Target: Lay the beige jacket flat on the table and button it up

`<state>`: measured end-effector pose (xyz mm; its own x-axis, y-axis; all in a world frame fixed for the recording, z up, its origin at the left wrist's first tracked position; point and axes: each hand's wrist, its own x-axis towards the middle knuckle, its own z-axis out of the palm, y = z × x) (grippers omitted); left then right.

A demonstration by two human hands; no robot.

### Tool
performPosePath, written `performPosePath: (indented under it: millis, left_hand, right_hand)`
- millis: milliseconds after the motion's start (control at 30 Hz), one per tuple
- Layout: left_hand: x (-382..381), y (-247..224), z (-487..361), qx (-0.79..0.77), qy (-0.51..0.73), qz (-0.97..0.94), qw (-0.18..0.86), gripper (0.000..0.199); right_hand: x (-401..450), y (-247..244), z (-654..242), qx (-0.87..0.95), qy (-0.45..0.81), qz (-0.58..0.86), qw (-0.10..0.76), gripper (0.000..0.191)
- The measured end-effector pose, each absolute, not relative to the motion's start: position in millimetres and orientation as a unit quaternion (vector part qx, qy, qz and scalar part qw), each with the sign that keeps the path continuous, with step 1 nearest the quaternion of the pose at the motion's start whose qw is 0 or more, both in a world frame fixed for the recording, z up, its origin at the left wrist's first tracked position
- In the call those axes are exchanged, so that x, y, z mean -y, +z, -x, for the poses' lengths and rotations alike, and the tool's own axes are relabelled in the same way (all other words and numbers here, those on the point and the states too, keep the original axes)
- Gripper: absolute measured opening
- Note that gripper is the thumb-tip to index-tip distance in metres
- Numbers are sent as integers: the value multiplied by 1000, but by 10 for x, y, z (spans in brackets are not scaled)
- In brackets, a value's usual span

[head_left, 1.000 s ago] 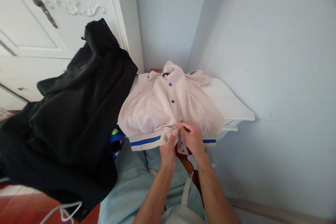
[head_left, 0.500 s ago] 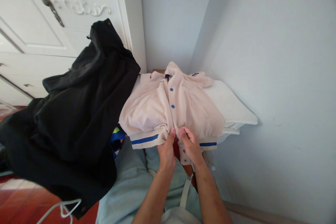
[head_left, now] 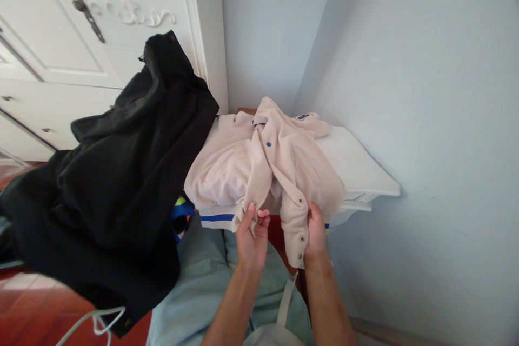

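Note:
A pale pink snap-button jacket (head_left: 221, 175) lies spread on a white surface (head_left: 348, 157), its blue-striped hem hanging over the near edge. My left hand (head_left: 253, 232) is closed on the lower end of one front edge, thumb on top of the cloth. With my right hand (head_left: 315, 230) I grip the other front edge, which is turned outward and shows several metal snaps. Between the two hands the lower front stands parted. One blue snap shows higher up, near the collar.
To the left hangs a large black garment (head_left: 117, 184) beside a white cabinet (head_left: 109, 54). A pale blue wall (head_left: 438, 92) rises at the right. Light green trousered legs (head_left: 206, 275) are below the jacket, and a white cord (head_left: 97, 316) shows at lower left.
My hands have moved apart, the left slightly left and the right rightward. The jacket's lower front has opened, and its right edge is folded outward with the snaps showing.

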<state>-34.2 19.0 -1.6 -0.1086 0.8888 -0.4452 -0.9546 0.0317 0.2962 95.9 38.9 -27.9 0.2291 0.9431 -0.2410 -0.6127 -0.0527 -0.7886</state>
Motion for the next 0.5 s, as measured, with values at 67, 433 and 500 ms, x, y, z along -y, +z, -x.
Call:
performPosePath:
  millis: [67,433,500]
  left_hand:
    - [-150,-8,398,-232,696,90,673,8]
    - [489,149,144,-190,455,52,869,41]
    - [510,310,194,-206,438,-78,871,41]
  right_hand:
    - [-378,-269,-1043,168,602,425,656,44]
    - [-461,146,-1355,465,313,576,595,54]
    - [-551,292,-1279,544,294,561,550,49]
